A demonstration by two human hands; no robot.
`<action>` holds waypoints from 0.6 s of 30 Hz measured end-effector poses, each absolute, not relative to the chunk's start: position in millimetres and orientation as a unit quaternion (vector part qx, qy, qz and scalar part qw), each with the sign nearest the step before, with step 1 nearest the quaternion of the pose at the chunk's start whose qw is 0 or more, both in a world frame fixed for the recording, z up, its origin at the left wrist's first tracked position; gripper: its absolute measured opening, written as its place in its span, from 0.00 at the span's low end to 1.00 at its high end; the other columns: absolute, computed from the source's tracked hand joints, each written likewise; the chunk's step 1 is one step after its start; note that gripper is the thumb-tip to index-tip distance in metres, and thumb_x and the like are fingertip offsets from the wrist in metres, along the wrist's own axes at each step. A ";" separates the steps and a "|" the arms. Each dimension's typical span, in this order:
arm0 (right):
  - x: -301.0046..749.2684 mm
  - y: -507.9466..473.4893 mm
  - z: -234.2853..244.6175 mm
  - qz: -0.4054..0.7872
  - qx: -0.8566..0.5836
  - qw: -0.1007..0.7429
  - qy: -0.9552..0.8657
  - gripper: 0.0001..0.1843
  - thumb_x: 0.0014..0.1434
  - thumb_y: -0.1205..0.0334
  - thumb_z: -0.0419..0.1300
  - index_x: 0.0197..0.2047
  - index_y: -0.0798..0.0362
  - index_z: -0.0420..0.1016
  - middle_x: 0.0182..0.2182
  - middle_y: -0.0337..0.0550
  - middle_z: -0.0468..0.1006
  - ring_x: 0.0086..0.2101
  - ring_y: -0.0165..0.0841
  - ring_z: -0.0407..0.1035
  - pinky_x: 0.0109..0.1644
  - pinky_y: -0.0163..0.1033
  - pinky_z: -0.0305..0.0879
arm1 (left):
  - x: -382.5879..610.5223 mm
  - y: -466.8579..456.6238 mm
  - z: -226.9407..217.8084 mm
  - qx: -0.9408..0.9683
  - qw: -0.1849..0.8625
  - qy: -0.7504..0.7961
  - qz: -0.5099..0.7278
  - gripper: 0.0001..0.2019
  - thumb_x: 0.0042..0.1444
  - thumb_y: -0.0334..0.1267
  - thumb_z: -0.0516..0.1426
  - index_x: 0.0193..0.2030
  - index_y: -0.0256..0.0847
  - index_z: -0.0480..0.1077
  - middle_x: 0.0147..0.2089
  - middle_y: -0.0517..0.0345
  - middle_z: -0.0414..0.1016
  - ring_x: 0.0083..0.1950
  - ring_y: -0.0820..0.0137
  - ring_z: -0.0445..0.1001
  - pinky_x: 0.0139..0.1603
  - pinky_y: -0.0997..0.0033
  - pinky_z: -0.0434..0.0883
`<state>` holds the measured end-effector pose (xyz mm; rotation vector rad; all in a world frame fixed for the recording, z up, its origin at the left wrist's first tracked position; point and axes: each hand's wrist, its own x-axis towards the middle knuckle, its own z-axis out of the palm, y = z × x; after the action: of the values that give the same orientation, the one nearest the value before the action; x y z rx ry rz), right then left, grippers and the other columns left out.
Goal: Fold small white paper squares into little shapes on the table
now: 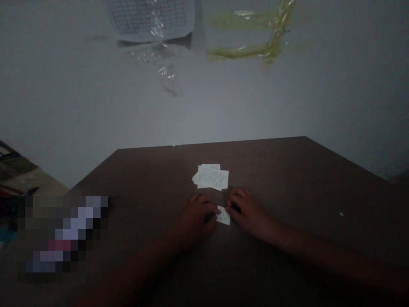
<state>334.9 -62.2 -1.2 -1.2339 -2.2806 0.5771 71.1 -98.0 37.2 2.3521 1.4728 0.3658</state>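
Note:
A small white paper slip point(223, 216) lies on the dark wooden table point(287, 179) between my two hands. My left hand point(198, 215) pinches the slip's left edge with curled fingers. My right hand point(247, 212) pinches its right edge in the same way. Just beyond my hands sits a small stack of white printed paper slips point(211, 176), loosely fanned. The light is dim and fine detail is hard to make out.
A grey wall point(64, 85) rises behind the table, with a taped grid sheet point(150, 17) and strips of yellowish tape point(255, 38). A tiny white scrap point(341, 214) lies at the right. A blurred-out patch point(60, 238) covers the table's left side.

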 end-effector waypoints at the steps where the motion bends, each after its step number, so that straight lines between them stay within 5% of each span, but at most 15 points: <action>1: 334.9 -61.8 -1.6 0.215 -0.448 0.240 -0.834 0.05 0.80 0.65 0.73 0.48 0.46 0.83 0.55 0.50 0.86 0.59 0.52 0.81 0.66 0.60 0.80 | 70.2 -98.4 36.5 0.830 0.172 0.515 0.130 0.17 0.72 0.25 0.70 0.60 0.48 0.94 0.63 0.50 0.93 0.68 0.48 0.88 0.76 0.40 0.83; 10: 334.6 -59.9 -5.3 0.221 -0.441 0.246 -0.834 0.07 0.80 0.69 0.68 0.50 0.46 0.84 0.53 0.49 0.86 0.56 0.50 0.81 0.64 0.58 0.80 | 67.7 -109.3 41.6 0.843 0.159 0.497 0.130 0.17 0.75 0.29 0.69 0.62 0.51 0.94 0.67 0.50 0.92 0.72 0.46 0.87 0.78 0.39 0.84; 14: 332.9 -58.8 -4.3 0.212 -0.448 0.248 -0.832 0.08 0.81 0.69 0.66 0.48 0.46 0.82 0.52 0.50 0.86 0.56 0.50 0.82 0.65 0.59 0.81 | 68.4 -110.8 44.4 0.858 0.178 0.468 0.120 0.17 0.75 0.28 0.70 0.62 0.54 0.94 0.77 0.52 0.91 0.83 0.43 0.83 0.87 0.35 0.77; 18: 332.9 -56.9 -0.1 0.206 -0.459 0.240 -0.830 0.07 0.80 0.68 0.69 0.48 0.46 0.81 0.52 0.50 0.86 0.56 0.51 0.83 0.64 0.59 0.82 | 69.5 -112.1 49.1 0.874 0.186 0.435 0.108 0.18 0.77 0.26 0.68 0.64 0.52 0.93 0.78 0.52 0.93 0.84 0.45 0.84 0.88 0.35 0.73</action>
<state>332.9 -56.9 -0.1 -1.2546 -2.2720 0.5637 69.5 -112.1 49.1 2.4635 1.2256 0.3037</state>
